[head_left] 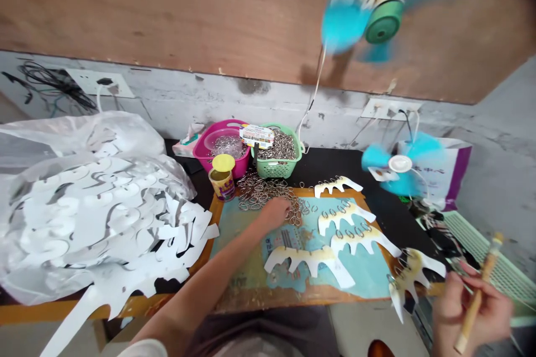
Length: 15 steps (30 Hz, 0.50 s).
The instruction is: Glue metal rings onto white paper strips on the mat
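My left hand (274, 213) reaches forward onto a loose heap of metal rings (259, 192) on the work board (251, 284); its fingers curl down into the rings. At the lower right, my right hand (469, 304) is closed around a wooden brush handle (477, 295) that points up and right. Several white comb-shaped card cutouts (310, 259) lie on the board between my hands, some with rings hooked on their teeth (347, 213).
A big clear bag of white card cutouts (84, 201) fills the left. Behind the board stand a pink basin (218, 148), a green basket of rings (278, 153) and a yellow-lidded jar (223, 177). Two spinning blue fans (400, 167) (364, 11) and a green crate (494, 256) crowd the right.
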Each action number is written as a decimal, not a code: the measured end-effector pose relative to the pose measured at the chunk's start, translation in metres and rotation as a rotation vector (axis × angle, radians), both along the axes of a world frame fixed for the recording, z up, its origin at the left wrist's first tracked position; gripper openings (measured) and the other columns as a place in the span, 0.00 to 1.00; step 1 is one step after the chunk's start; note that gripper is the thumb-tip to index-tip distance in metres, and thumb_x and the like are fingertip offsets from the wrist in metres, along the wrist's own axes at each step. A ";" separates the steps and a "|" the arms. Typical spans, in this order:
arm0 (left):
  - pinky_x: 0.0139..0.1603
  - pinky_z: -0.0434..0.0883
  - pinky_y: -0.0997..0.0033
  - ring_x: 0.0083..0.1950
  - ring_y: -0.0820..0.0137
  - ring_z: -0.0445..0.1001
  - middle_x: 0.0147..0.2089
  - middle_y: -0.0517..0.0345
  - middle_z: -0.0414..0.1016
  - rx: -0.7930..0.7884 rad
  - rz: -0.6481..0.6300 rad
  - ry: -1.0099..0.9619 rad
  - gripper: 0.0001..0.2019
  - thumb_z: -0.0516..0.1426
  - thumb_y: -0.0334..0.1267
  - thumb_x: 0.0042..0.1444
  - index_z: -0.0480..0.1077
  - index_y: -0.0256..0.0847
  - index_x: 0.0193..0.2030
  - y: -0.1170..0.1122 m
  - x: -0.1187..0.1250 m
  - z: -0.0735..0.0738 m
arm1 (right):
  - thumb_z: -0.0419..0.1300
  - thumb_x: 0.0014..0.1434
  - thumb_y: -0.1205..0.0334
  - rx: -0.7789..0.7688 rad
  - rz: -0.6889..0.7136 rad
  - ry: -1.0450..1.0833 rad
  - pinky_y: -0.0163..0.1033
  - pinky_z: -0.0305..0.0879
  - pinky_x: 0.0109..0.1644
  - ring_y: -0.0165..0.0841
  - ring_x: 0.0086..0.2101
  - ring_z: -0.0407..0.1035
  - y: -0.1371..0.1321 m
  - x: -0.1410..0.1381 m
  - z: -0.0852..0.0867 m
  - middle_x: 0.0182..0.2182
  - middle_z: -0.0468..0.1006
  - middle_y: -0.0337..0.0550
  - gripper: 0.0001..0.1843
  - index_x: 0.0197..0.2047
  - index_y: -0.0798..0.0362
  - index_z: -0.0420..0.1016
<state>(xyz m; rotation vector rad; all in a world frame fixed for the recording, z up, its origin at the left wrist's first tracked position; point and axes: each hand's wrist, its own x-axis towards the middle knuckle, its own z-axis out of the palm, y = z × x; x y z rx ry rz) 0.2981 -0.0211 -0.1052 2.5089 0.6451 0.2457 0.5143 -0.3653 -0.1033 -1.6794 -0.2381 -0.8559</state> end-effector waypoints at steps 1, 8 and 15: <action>0.51 0.70 0.66 0.44 0.64 0.76 0.41 0.50 0.80 -0.028 0.019 -0.014 0.12 0.53 0.26 0.58 0.79 0.37 0.39 0.001 -0.004 0.001 | 0.66 0.39 0.54 0.035 0.032 -0.038 0.65 0.74 0.47 0.60 0.44 0.77 0.001 -0.002 0.000 0.32 0.79 0.51 0.14 0.30 0.43 0.67; 0.38 0.71 0.75 0.36 0.68 0.78 0.36 0.55 0.83 -0.299 0.009 -0.027 0.10 0.57 0.32 0.56 0.81 0.36 0.38 -0.013 -0.026 -0.002 | 0.67 0.41 0.55 0.116 0.120 -0.077 0.66 0.73 0.48 0.58 0.42 0.78 0.014 -0.017 0.003 0.29 0.77 0.45 0.14 0.28 0.48 0.68; 0.32 0.68 0.77 0.32 0.69 0.77 0.31 0.54 0.82 -0.432 -0.073 0.021 0.08 0.61 0.32 0.51 0.82 0.34 0.34 -0.029 -0.035 -0.015 | 0.68 0.45 0.59 0.149 0.156 -0.085 0.62 0.74 0.51 0.53 0.43 0.78 0.025 -0.037 0.009 0.31 0.77 0.44 0.12 0.30 0.51 0.69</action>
